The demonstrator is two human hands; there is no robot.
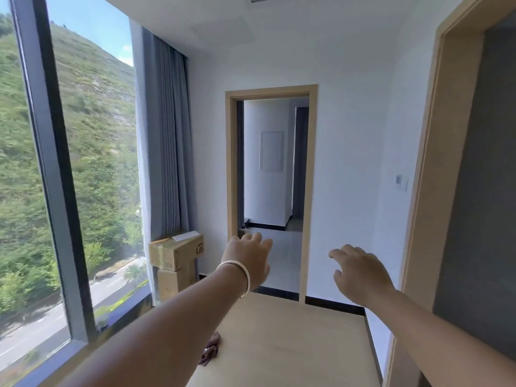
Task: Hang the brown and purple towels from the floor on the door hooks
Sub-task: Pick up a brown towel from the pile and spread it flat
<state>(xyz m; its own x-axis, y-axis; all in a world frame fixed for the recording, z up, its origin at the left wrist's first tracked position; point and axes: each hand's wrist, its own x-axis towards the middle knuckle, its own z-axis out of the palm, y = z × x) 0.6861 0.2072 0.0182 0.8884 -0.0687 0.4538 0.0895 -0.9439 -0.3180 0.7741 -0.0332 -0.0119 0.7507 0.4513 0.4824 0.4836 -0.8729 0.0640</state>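
Beside the window | my left hand point(248, 261) and right hand point(360, 275) reach out loose, holding nothing | towels and door hooks out of sight | nothing hung yet, I judge

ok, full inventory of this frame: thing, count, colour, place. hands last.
large glass window: 1, dark grey frame, left wall, green hillside and road outside
grey-blue fabric curtain: 1, corner right of window
brown cardboard boxes: 2, stacked, below curtain
open tan-framed doorway: 1, far white wall, hallway beyond
white wall switch plate: 1, right wall
pale wooden flat surface: 1, bottom centre
small brownish crumpled item: 1, on that surface, identity unclear
silver bangle: 1, left wrist
towels, hooks: none visible
left hand: open, empty, reaching forward
right hand: open, empty, reaching forward
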